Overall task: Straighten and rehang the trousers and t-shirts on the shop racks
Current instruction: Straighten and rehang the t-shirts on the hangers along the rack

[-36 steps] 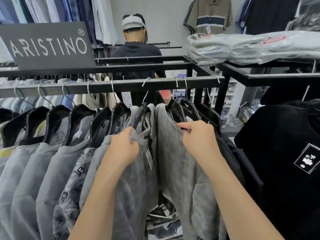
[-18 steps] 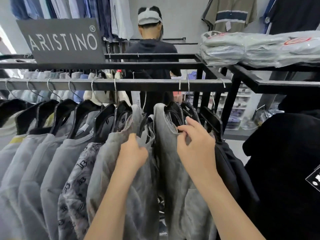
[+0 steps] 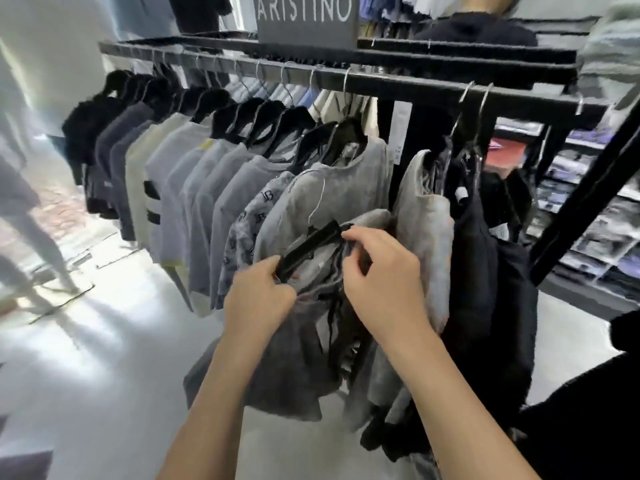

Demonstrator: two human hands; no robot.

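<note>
A grey t-shirt [image 3: 287,362] on a black hanger [image 3: 311,247] is off the black rail [image 3: 398,86] and held low in front of the rack. My left hand [image 3: 258,303] grips the hanger's lower left end together with the shirt's shoulder. My right hand [image 3: 381,275] pinches the shirt's collar near the hanger's right end. The hanger's wire hook [image 3: 320,202] points up, free of the rail. Grey t-shirts [image 3: 221,188] and a patterned one [image 3: 247,223] hang to the left, another grey t-shirt [image 3: 424,230] and black garments [image 3: 485,271] to the right.
An ARISTINO sign [image 3: 306,19] stands on the rack's top. A person in a dark top [image 3: 474,27] stands behind the rack. Shelves of folded clothes [image 3: 588,209] fill the right. A black garment [image 3: 588,410] hangs at the near right. Pale floor [image 3: 104,341] lies to the left.
The grey t-shirt and its hanger have come off the rail and down into both hands. My view has swung left and downward, leaving a gap on the rail.
</note>
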